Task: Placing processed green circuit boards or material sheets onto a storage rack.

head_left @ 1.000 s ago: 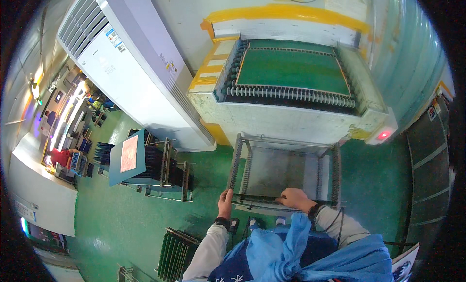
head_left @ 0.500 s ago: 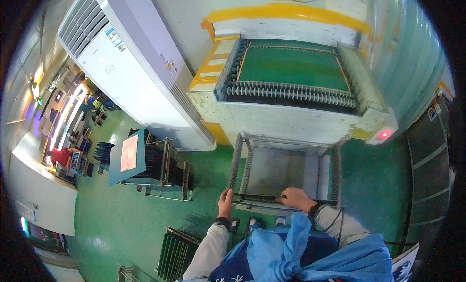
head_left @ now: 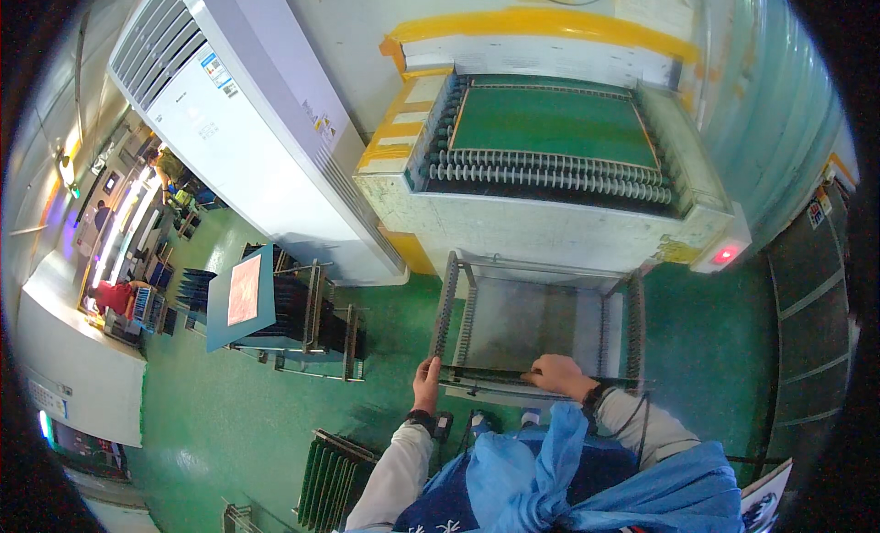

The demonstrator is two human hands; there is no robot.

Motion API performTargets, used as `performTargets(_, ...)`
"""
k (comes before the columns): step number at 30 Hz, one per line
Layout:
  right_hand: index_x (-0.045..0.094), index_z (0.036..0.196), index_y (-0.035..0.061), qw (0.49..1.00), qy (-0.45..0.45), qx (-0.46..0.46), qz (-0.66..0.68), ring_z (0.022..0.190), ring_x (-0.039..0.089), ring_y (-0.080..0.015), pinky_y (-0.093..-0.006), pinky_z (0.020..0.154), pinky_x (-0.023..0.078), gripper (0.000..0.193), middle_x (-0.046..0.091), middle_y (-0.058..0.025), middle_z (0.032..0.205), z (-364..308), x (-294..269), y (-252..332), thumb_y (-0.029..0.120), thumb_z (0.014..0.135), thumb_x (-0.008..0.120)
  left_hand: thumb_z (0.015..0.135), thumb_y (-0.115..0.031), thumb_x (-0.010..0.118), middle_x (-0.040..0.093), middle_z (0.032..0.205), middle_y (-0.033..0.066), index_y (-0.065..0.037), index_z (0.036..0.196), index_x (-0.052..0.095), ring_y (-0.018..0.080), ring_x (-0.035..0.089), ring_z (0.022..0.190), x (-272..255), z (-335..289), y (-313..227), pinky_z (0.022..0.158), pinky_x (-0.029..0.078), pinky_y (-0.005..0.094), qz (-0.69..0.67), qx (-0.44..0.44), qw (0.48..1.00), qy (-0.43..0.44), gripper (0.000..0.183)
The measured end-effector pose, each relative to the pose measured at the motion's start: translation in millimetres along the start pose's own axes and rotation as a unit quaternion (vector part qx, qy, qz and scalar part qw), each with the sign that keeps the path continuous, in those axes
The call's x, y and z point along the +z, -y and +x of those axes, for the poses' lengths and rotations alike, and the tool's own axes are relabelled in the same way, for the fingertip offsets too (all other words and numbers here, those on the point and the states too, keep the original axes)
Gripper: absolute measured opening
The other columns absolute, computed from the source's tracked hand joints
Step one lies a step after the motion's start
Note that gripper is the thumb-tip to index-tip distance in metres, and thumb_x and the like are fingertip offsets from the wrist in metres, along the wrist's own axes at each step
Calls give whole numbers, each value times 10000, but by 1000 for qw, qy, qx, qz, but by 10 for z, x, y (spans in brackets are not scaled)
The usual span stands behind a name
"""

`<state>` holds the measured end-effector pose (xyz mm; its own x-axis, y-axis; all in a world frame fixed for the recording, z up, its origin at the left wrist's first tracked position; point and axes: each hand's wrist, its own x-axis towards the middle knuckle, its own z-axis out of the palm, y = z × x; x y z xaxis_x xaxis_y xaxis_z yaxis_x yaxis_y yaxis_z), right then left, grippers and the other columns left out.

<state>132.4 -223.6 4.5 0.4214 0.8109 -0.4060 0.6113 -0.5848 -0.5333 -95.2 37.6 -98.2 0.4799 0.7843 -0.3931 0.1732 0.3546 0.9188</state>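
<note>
Close to my body stands an open metal rack [head_left: 447,313] with slotted side rails. Along its near side runs a thin dark panel [head_left: 490,375], seen almost edge-on. My left hand [head_left: 427,383] is closed on the panel's left end, beside the rack's left rail. Further right, the fingers of my right hand [head_left: 561,375] pinch its upper edge. Beyond the rack, a flat green board [head_left: 550,125] lies on the rollers [head_left: 550,174] of a white machine [head_left: 541,226].
A white air conditioner [head_left: 247,120] rises at left. Below it, a rack of dark panels [head_left: 298,304] carries a blue-grey sheet [head_left: 220,299]. Several green boards [head_left: 332,473] stand upright at lower left. Dark panelled doors [head_left: 811,304] line the right. People work far left.
The green board on the rollers has shifted slightly away from me, baring more of the near rollers. Both my hands stay in place on the dark panel.
</note>
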Motion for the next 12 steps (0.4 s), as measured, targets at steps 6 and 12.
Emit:
performTargets(6,779,966,93,1000,9,15,0,945,693,-381,-482,811,531,475,746,-156,971,4,4,-1,540,905,632,963,-394,709,664,1161,50,-16,1259,645,136,588,1057,30,-26,-19,946,454,284,-2,-1,1000,-14,484)
performTargets(12,779,961,90,1000,10,9,5,940,694,-383,-482,807,532,483,746,-158,961,-4,-18,23,546,904,629,956,-393,721,664,1192,60,-14,1282,639,142,588,1082,1,-12,-12,952,452,283,5,3,1000,-8,506)
